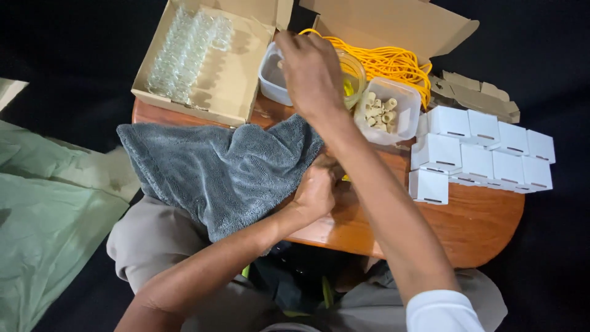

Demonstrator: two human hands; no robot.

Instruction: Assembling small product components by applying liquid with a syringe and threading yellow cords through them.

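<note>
My right hand [310, 71] reaches far forward over two clear plastic tubs at the back of the small wooden table [479, 233]; its fingers curl over the left tub [270, 77], and what they hold is hidden. My left hand [316, 187] rests closed on the table beside a grey towel [215, 169], gripping something small with a bit of yellow showing. A tub of small cream cylinders [387, 110] sits right of my right wrist. Yellow cords [387, 61] lie behind it.
An open cardboard box [230, 92] with clear glass pieces [187, 49] stands at the back left. Several small white boxes [485, 157] crowd the table's right side. A second cardboard box flap [393, 21] rises at the back. Green cloth [43, 227] lies on the left.
</note>
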